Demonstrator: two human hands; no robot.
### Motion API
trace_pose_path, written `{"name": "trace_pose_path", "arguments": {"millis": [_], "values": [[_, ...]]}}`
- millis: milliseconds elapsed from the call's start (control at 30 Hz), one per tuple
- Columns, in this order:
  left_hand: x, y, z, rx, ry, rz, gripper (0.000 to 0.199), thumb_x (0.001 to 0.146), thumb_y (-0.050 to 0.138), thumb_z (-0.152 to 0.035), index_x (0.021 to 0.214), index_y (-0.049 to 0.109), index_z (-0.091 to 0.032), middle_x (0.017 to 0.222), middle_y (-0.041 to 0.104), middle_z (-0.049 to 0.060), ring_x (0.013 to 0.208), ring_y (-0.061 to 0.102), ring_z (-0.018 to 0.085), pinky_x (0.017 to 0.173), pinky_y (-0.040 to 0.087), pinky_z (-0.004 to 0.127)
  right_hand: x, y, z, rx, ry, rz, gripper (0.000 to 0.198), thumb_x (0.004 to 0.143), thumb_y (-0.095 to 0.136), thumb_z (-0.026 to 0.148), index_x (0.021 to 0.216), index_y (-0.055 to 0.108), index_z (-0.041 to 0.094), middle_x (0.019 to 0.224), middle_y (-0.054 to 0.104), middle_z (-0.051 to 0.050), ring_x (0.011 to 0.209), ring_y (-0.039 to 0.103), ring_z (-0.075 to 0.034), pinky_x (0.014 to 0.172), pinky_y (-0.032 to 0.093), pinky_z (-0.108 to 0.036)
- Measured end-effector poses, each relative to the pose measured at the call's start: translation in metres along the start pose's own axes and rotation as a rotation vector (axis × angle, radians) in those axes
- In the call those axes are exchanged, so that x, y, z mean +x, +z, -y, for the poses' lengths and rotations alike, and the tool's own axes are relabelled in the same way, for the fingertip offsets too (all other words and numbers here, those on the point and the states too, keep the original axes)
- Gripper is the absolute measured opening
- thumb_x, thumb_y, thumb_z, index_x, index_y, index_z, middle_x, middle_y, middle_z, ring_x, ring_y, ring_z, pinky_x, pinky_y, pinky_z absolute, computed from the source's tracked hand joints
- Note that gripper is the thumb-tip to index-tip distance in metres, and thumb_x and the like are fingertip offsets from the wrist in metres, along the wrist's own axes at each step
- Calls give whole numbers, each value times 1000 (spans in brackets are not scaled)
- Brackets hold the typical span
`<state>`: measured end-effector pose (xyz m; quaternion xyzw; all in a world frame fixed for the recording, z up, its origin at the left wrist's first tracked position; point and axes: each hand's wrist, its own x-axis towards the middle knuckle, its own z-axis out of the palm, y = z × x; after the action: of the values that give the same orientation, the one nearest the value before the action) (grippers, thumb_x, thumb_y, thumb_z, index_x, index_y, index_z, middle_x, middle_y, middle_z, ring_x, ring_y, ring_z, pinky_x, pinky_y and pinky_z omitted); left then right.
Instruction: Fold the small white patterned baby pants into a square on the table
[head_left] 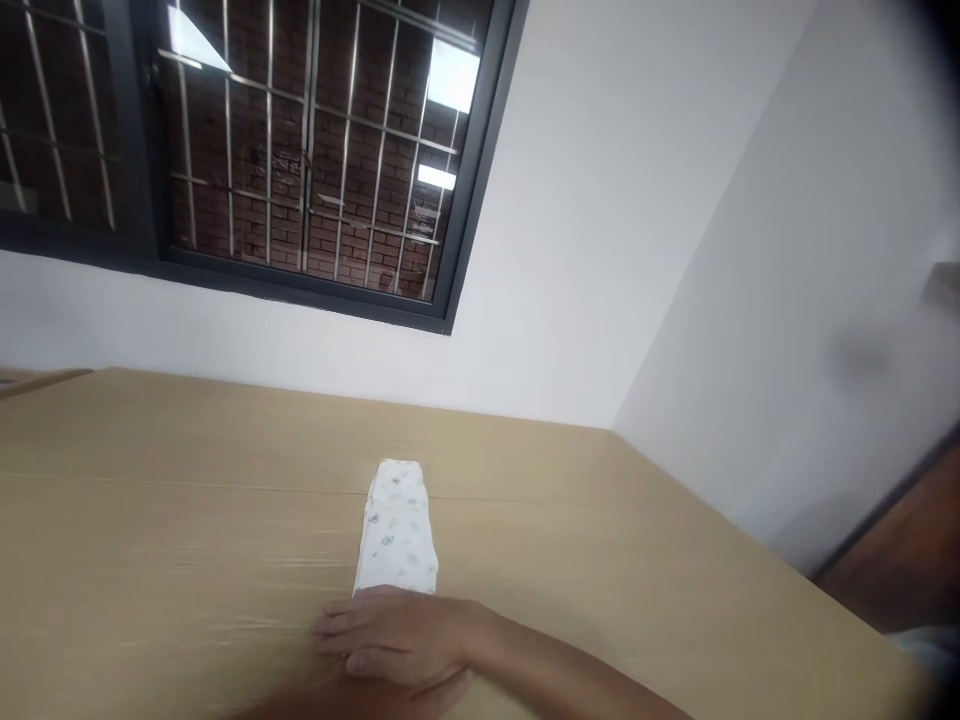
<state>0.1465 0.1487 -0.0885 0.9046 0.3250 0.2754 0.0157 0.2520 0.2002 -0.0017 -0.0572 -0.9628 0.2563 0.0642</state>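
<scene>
A white folded cloth [397, 530] with a small scattered print lies on the table, long and narrow, pointing away from me. My right hand [409, 635] rests flat across its near end, fingers stretched out to the left. Below and partly under it is my left hand [397, 698], reaching in from the lower left, so the two hands cross. Much of the left hand is covered by the right one or blurred, and its fingers are hard to make out. The cloth's near end is hidden beneath the hands.
The wide light-wood table [187, 430] has a seam running across it and meets a white wall [570, 250] at the back. Above stands a dark-framed window [461, 200] with metal bars. A side wall [787, 330] bounds the right.
</scene>
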Motion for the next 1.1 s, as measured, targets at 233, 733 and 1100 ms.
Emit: {"name": "trace_pose_path", "arguments": {"millis": [233,733,1100], "values": [[5,0,17,177,486,-101,31,106,52,-27,133,67,-26,131,74,-4,129,63,15,104,54,24,-9,-16,-26,-73,145,42,54,111,37,38,164,27,31,170,31,-4,160,20,-19,131,8,-43],[16,-9,22,417,681,-274,24,105,55,-28,122,71,-22,137,69,-1,130,60,14,118,42,25,5,-80,-180,-325,453,-73,63,110,22,49,167,11,25,174,13,-7,162,10,-24,131,3,-50],[5,-4,25,176,576,-85,34,106,46,-22,135,61,-17,146,65,5,138,57,20,116,49,28,33,-76,-207,-459,779,-255,64,109,24,47,161,29,10,170,27,-16,159,22,-29,128,17,-51]]}}
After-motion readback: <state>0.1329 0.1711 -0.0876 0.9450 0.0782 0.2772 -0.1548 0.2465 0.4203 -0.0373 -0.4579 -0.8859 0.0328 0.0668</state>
